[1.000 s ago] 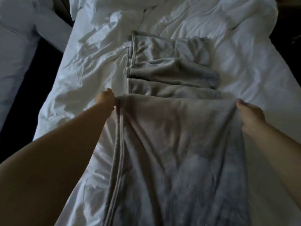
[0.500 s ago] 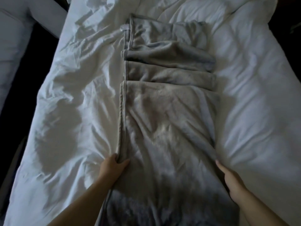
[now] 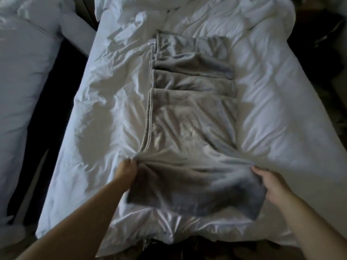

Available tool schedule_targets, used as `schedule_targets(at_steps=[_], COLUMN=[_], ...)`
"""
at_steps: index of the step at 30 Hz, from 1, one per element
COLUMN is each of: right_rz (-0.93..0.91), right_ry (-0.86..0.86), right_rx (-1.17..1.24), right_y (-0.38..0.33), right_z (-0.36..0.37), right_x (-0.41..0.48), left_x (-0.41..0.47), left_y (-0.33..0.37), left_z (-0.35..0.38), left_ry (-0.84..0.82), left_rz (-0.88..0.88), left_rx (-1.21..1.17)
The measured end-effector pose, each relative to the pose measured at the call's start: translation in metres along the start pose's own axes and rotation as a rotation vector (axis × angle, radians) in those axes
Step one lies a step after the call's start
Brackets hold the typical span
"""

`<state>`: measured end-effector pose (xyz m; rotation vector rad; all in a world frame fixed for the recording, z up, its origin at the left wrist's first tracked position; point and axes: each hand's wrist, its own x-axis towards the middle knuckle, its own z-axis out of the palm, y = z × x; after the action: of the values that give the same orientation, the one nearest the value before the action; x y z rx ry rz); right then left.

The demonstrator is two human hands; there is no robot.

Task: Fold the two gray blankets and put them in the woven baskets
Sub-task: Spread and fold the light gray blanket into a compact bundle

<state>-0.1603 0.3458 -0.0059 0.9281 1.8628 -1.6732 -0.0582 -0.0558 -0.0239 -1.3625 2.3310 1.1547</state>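
Note:
A gray blanket [image 3: 189, 132] lies lengthwise down the middle of the bed as a long strip, with stacked folds at its far end. My left hand [image 3: 127, 168] pinches the blanket's left edge near the close end. My right hand [image 3: 271, 182] grips the right edge at about the same height. The near end of the blanket is lifted and bunched between both hands. No woven basket is in view, and I see no second blanket.
The bed is covered by a rumpled white duvet [image 3: 281, 109]. A second white bed [image 3: 24, 81] stands to the left across a dark gap [image 3: 48, 113]. Dark clutter sits at the far right edge [image 3: 330, 45].
Both hands slid from the blanket's far fold back to its near end, took hold of the two edges and raised that end off the duvet.

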Motion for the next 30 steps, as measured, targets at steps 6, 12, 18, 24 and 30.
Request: schedule_targets(at_steps=[6,12,18,24,30], right_rz=[0.060,0.072,0.134,0.192,0.244], right_ry=[-0.020,0.001,0.075,0.122,0.134], right_rx=[-0.241,-0.284,-0.008,0.183,0.062], right_y=[0.008,0.089,0.110,0.092,0.121], right_z=[-0.007,-0.008,-0.006,-0.027,-0.066], right_x=[0.031,0.053,0.031,-0.027,-0.094], left_x=[0.032,0.031,0.014,-0.048,-0.120], left_y=[-0.015,-0.077,-0.090,-0.081,-0.125], left_z=[-0.003,0.040,0.040,0.004,-0.026], left_ry=[-0.142,-0.233,0.000,-0.016,0.070], left_rz=[-0.131,-0.131,-0.204,-0.246,-0.277], left_rx=[-0.050,-0.061,-0.273,-0.671,-0.629])
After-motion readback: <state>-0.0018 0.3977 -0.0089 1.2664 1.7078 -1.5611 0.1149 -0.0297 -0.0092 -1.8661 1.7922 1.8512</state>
